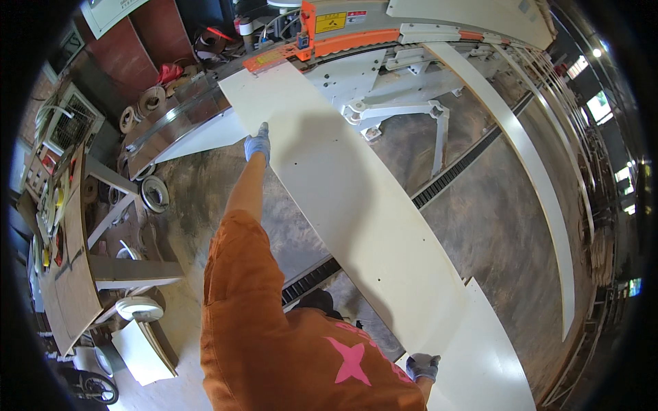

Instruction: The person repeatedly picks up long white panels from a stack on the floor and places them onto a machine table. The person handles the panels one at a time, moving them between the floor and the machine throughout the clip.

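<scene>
A long white panel (356, 198) with a few small dark holes stretches from the machine at the far side to my body at the near right. Near its far end, my left hand (258, 145), in a blue-grey glove, is closed on the left edge with the thumb on top; the fingers under the board are hidden. My right hand (421, 367), also gloved, grips the near end by its edge, its fingers partly hidden. The panel's far end lies against the orange and grey machine (315, 44). Beside the near end, a second white panel (483, 356) lies next to it.
Curved white rails (528, 147) run along the right. A jointed white support arm (404, 109) stands beyond the panel. At the left are a cluttered wooden workbench (72, 294) and rolls of edge banding (154, 193). A dark slotted channel (452, 171) crosses the floor.
</scene>
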{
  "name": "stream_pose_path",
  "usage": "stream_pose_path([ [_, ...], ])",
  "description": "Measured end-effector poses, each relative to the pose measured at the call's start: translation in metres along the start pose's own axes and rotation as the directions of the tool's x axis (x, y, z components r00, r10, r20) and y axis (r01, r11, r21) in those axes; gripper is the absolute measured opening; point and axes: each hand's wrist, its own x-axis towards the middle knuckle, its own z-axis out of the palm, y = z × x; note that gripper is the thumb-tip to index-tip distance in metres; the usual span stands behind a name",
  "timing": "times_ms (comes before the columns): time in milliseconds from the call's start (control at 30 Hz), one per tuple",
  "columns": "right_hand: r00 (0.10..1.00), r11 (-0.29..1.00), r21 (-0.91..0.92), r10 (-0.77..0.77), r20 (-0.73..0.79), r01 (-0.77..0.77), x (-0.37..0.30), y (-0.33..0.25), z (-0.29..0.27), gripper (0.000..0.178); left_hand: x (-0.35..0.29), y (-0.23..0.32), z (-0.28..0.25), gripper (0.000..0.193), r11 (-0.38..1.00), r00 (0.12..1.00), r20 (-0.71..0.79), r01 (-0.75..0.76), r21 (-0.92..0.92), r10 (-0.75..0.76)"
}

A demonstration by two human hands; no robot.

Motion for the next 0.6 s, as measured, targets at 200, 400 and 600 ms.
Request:
stream_pose_path([
  [200,0.978,0.997,0.038,-0.052,-0.200,0.061,-0.015,0.005,0.026,0.043,-0.004,0.010,0.003,0.076,0.999,1.000,-0.011,-0.006,0.054,0.007],
  [400,0.987,0.996,0.052,-0.059,-0.146,0.067,-0.012,0.011,0.019,0.045,0.025,0.000,0.018,0.085,0.976,1.000,-0.014,0.028,0.217,-0.026],
  [600,0.985,0.994,0.092,-0.049,-0.164,0.065,-0.010,0.000,0.030,0.048,0.023,0.008,0.024,0.087,0.978,0.996,0.059,0.057,0.201,-0.070],
])
